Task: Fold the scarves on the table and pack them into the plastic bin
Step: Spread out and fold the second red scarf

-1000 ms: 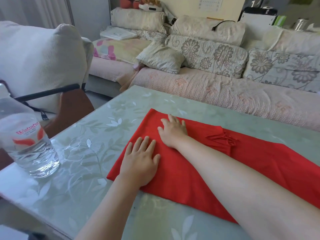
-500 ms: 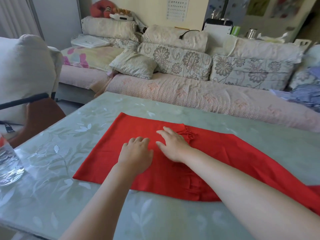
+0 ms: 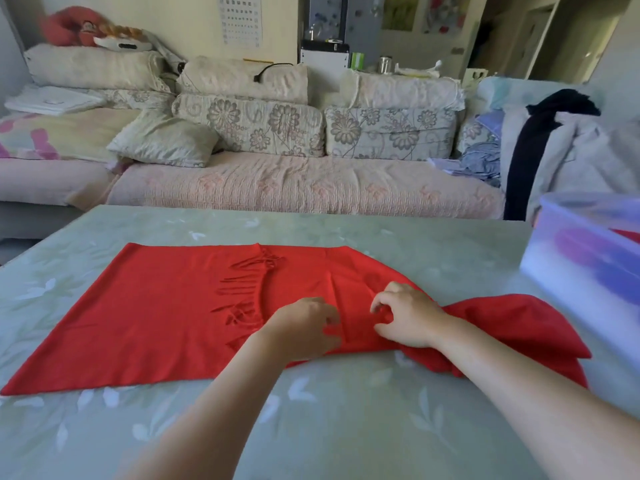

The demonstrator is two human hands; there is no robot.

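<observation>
Red scarf (image 3: 156, 317): spread on table (image 3: 346, 427).
Left hand (image 3: 304, 327): curled fingers pinching it.
Right hand (image 3: 407, 318): curled, grip unclear.

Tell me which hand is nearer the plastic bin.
Right. The right hand sits on the scarf, left of the bin; the left hand is farther left, by the fringe.

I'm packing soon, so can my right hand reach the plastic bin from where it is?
Probably yes. The plastic bin stands to the right of the right hand on the same table, with only the bunched scarf between them.
</observation>
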